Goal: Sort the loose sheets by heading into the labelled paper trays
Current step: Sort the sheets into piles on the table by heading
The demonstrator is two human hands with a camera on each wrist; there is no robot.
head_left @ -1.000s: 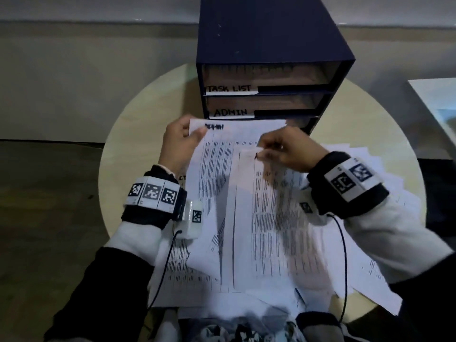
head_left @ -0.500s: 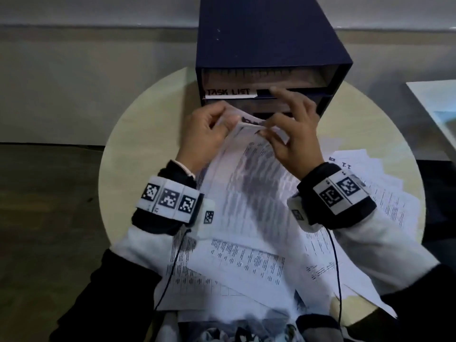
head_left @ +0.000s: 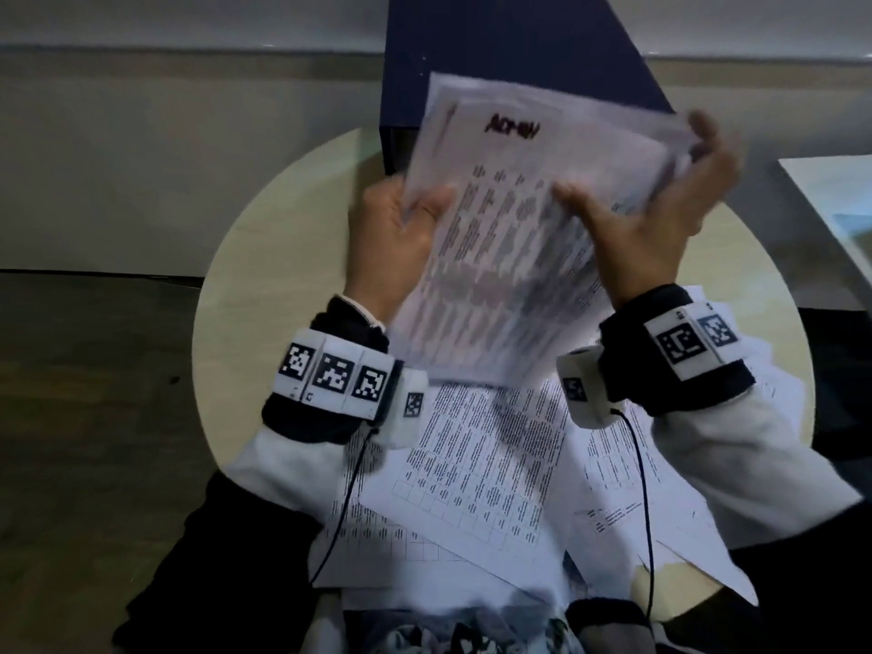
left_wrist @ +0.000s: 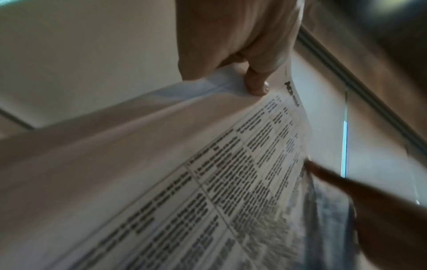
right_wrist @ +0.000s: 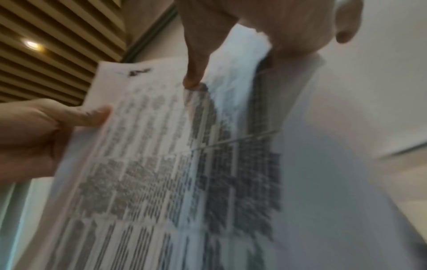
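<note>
Holding a small stack of printed sheets (head_left: 519, 247) up in the air, both hands are raised above the round table (head_left: 264, 257), forearms angled upward and inward so the wrists sit lower than the fingers. The left hand (head_left: 396, 233) pinches the stack's left edge — thumb pressed on the printed face, the other fingers curled behind it, as the left wrist view shows. The right hand (head_left: 656, 219) clasps the right edge: its thumb lies across the front of the top page while its fingers wrap round the far side, splaying the edges of the pages apart there.

The stack stands close to upright, tilted back a little, its long axis running from the wrists up toward the dark blue tray unit (head_left: 495, 54). The heading end points up and away from the person; the handwritten heading is blurred, so its wording cannot be read with certainty. Below it run columns of dense text. The raised pages cover the front of the tray unit, so its labelled slots are hidden.

Under the hands, more loose sheets (head_left: 476, 479) lie overlapping at varied angles on the near half of the table — some reaching past its front edge. A cable (head_left: 641, 488) runs down from each wrist band.
</note>
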